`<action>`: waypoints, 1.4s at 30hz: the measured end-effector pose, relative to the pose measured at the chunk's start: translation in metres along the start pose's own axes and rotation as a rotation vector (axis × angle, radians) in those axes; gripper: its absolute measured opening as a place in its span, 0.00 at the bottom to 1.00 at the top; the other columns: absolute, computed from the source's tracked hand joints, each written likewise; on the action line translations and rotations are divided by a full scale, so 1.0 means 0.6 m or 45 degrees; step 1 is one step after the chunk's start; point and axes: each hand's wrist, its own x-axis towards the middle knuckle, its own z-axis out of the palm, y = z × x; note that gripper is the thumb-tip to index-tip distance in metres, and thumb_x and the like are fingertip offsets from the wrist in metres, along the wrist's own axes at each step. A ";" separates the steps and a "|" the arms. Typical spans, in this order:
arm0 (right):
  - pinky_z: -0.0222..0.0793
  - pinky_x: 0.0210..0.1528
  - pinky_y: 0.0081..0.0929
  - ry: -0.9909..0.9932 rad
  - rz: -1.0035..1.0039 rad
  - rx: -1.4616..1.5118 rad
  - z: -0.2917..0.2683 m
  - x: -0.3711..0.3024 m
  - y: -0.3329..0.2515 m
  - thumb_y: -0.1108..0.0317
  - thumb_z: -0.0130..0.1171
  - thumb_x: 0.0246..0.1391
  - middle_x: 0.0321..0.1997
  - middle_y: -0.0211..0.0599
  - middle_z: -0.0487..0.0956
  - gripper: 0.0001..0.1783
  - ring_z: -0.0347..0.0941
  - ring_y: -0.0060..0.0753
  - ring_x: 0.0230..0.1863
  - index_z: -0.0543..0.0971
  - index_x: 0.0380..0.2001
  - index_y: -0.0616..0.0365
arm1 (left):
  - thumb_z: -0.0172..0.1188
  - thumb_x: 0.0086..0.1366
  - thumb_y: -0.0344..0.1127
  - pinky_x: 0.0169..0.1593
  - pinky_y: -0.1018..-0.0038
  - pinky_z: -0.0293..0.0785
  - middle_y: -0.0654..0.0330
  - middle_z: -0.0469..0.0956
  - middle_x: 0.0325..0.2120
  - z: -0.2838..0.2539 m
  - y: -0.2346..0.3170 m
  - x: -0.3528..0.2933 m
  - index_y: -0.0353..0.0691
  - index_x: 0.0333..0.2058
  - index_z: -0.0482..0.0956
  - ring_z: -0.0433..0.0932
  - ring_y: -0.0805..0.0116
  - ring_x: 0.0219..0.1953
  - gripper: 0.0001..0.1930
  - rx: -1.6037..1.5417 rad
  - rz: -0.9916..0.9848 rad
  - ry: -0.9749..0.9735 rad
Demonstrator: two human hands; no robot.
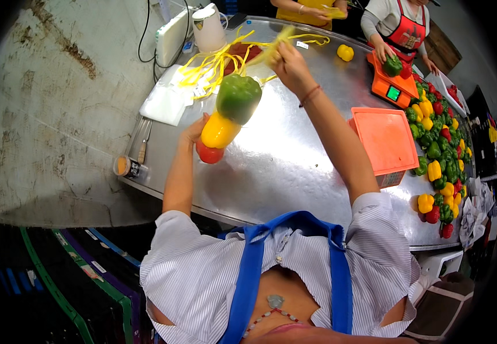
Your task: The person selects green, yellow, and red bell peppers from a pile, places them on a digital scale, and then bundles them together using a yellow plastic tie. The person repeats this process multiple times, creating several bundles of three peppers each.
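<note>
My left hand (194, 129) grips a stack of three bell peppers from its left side, most of its fingers hidden behind them. The big green pepper (239, 98) is on top, the yellow pepper (220, 131) in the middle and the red pepper (209, 152) at the bottom. Farther off, my raised right hand (290, 64) pinches a limp yellow strip (282, 41), blurred at its end. A tangle of yellow strips (217, 63) lies on the metal table (283, 166) beyond the peppers, over something dark red.
White plastic bags (165, 103), a white jug (208, 28) and a lidded jar (128, 167) line the left side. An orange basket (385, 140) and a pepper pile (440, 149) are on the right. Across the table, a person's hand holds a green pepper (392, 65) at an orange scale (390, 86).
</note>
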 end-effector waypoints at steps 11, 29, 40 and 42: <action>0.61 0.31 0.24 0.555 0.241 0.687 -0.188 -0.165 0.130 0.64 0.37 0.60 0.16 0.25 0.61 0.13 0.57 0.22 0.20 0.63 0.22 0.53 | 0.55 0.55 0.48 0.38 0.75 0.69 0.57 0.76 0.30 -0.001 -0.081 0.072 0.33 0.37 0.73 0.74 0.70 0.33 0.21 1.205 0.043 0.419; 0.62 0.43 0.29 1.008 0.320 -0.152 -0.334 -0.432 0.124 0.61 0.39 0.60 0.35 0.26 0.72 0.11 0.66 0.24 0.36 0.70 0.33 0.51 | 0.70 0.31 0.53 0.53 0.63 0.55 0.51 0.65 0.49 0.161 -0.099 0.062 0.39 0.57 0.51 0.62 0.57 0.53 0.55 2.435 0.047 0.158; 0.65 0.36 0.31 0.934 0.229 0.423 -0.347 -0.379 0.151 0.62 0.40 0.58 0.21 0.28 0.65 0.10 0.63 0.27 0.26 0.69 0.34 0.55 | 0.70 0.30 0.54 0.49 0.66 0.57 0.55 0.71 0.41 0.152 -0.062 0.078 0.43 0.56 0.53 0.68 0.57 0.45 0.53 2.417 -0.113 -0.064; 0.66 0.34 0.29 1.040 0.294 0.214 -0.327 -0.364 0.135 0.64 0.39 0.58 0.21 0.28 0.66 0.10 0.63 0.26 0.25 0.68 0.37 0.56 | 0.70 0.30 0.54 0.49 0.66 0.57 0.55 0.71 0.41 0.148 -0.062 0.075 0.44 0.56 0.53 0.67 0.58 0.45 0.53 2.398 -0.091 -0.078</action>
